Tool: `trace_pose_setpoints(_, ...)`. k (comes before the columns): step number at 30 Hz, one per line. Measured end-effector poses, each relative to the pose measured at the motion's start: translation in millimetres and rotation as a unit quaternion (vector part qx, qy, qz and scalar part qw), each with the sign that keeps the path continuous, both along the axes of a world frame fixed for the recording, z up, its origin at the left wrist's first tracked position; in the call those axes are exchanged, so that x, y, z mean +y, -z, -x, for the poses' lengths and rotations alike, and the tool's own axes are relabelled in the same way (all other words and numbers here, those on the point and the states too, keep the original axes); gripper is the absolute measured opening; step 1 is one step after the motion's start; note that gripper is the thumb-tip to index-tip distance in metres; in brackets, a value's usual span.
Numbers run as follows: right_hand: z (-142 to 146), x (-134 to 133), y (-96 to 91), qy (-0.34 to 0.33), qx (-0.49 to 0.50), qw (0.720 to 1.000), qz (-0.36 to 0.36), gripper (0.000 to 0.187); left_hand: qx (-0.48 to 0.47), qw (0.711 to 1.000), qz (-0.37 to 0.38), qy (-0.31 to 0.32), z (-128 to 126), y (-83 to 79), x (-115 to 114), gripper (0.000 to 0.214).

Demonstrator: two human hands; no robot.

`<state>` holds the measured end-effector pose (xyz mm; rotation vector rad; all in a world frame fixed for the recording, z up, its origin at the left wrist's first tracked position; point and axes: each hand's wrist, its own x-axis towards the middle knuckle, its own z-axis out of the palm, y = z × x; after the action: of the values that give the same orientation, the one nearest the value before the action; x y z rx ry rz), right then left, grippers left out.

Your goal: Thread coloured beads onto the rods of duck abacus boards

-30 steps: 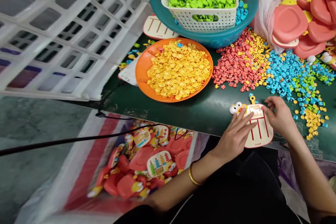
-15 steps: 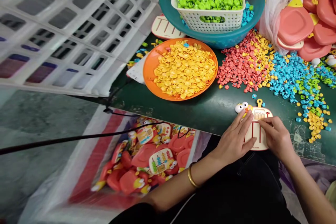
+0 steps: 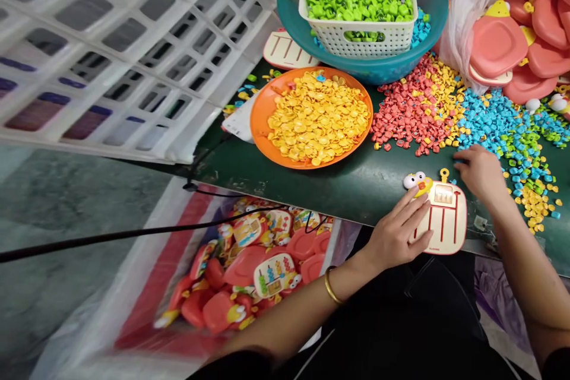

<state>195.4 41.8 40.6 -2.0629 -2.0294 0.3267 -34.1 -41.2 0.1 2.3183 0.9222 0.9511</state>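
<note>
A cream toy board (image 3: pixel 449 231) with red slots, a duck-like head with bulging white eyes (image 3: pixel 417 180) and a yellow ring (image 3: pixel 444 175) lies at the table's front edge. My left hand (image 3: pixel 396 231) rests flat over its left side, fingers stretched up to the head and thumb apart. A small red part shows at the top of the right slot. Beyond the board's upper right, my right hand (image 3: pixel 481 177) is at the near edge of the blue pieces (image 3: pixel 483 116). Its fingers are bent together, and whatever lies between the fingertips is hidden.
Loose red pieces (image 3: pixel 405 116) and yellow pieces (image 3: pixel 534 208) lie on the green table. Behind stand an orange plate (image 3: pixel 262 145) of yellow discs and a white basket (image 3: pixel 312 27) inside a teal basin (image 3: pixel 287 3). A white crate (image 3: pixel 178 151) leans left; finished-looking toys (image 3: pixel 271 273) fill a box below.
My right hand has left the board's right side and moved up and right to the blue pieces. My left hand stays on the board. The view has shifted slightly.
</note>
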Motion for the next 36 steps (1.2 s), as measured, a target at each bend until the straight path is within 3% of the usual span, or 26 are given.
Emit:
trace_pose_setpoints(2, -9, -8, -0.7, 0.031, 0.013, 0.998, -0.050, 0.023, -0.027, 0.999, 0.000, -0.026, -2, 1.7, -1, 0.052)
trace_pose_setpoints(5, 11, -4, -0.3, -0.012, 0.062, 0.993, -0.102, 0.022, -0.034, 0.998, 0.005, -0.043, -5, 2.0, -2, 0.052)
trace_pose_setpoints(8, 48, 17, 3.1, -0.069, 0.060, 0.994, -0.054, 0.018, -0.028, 0.998, 0.006, -0.049, -7, 0.7, -1, 0.050)
trace_pose_setpoints(11, 58, 22, 4.5, -0.082, 0.029, 0.996, -0.027, 0.019, -0.025, 0.998, 0.007, -0.062, -7, -0.7, 0, 0.048)
trace_pose_setpoints(16, 21, -35, 5.0, -0.088, 0.086, 0.975, -0.186, 0.019, -0.018, 0.996, -0.001, -0.086, -7, -1.2, -1, 0.042)
trace_pose_setpoints(18, 13, -62, 9.6, -0.076, 0.090, 0.970, -0.213, 0.021, -0.015, 0.996, -0.011, -0.083, -7, -1.1, -2, 0.040)
trace_pose_setpoints(23, 12, -83, 20.2, -0.084, 0.088, 0.975, -0.187, 0.026, -0.008, 0.997, -0.026, -0.068, -5, -0.4, -3, 0.037)
trace_pose_setpoints(30, 14, -92, 8.6, -0.068, 0.152, 0.979, -0.115, 0.028, -0.011, 0.998, -0.014, -0.059, -8, -2.0, 1, 0.032)
trace_pose_setpoints(36, 23, -90, 8.5, -0.013, 0.136, 0.984, -0.117, 0.030, -0.008, 0.998, -0.001, -0.055, -9, -3.0, -1, 0.037)
